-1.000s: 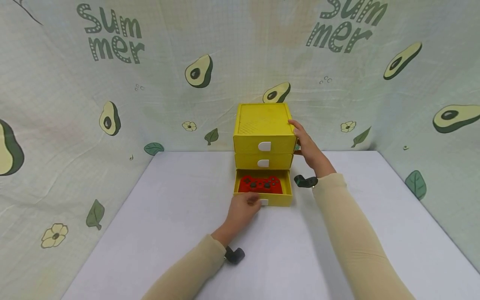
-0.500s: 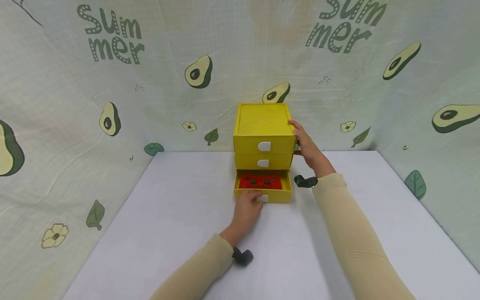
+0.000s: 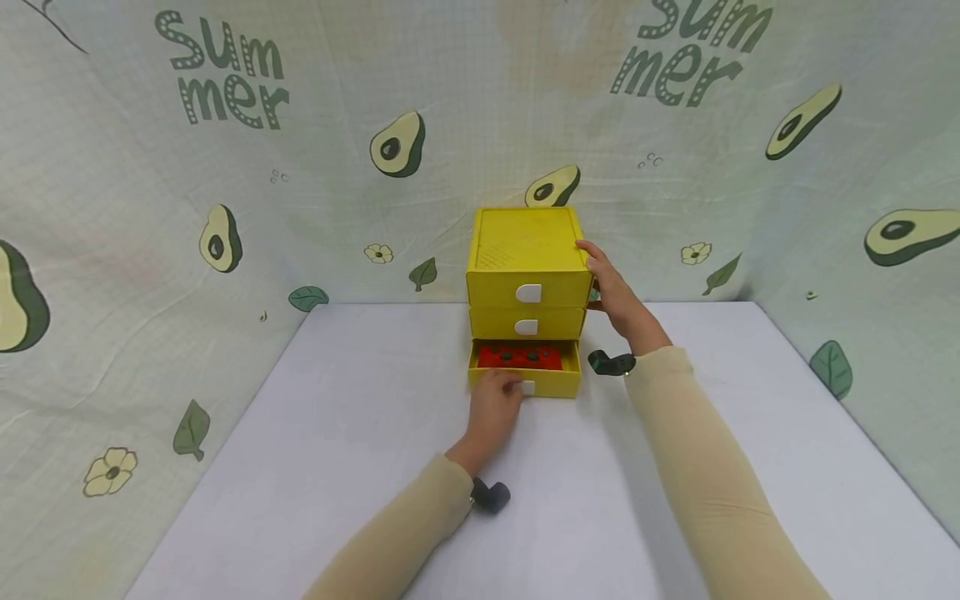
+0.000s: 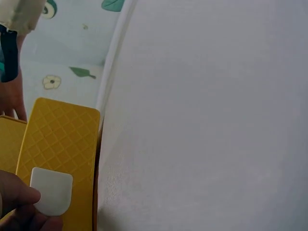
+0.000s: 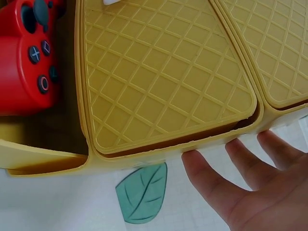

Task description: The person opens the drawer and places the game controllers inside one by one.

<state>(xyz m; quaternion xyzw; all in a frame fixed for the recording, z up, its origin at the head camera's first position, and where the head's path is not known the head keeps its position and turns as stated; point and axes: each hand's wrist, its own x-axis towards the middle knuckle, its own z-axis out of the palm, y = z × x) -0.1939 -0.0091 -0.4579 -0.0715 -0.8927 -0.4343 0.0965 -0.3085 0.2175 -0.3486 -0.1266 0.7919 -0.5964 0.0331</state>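
Note:
A yellow chest of three stacked drawers [image 3: 527, 239] stands toward the back of the table. Its bottom drawer [image 3: 553, 383] is partly pulled out, with a red game controller [image 3: 551, 360] lying inside. At this drawer's front, my left hand [image 3: 493, 410] pinches the white handle [image 4: 54, 190] between thumb and fingers. My right hand [image 3: 621, 302] rests against the chest's right side near the top, fingers extended. In the right wrist view its fingertips [image 5: 192, 161] touch the side wall, and part of the controller [image 5: 33, 72] shows in the drawer.
The two upper drawers [image 3: 491, 322] are closed, each with a white tab. A white table [image 3: 360, 392] lies all around, with a printed avocado cloth [image 3: 322, 183] hanging behind and at both sides. Black cameras [image 3: 491, 497] sit on both wrists.
The bottom drawer has slid inward, and my left hand has moved forward with it. Less of the controller shows now. My right hand has stayed in place.

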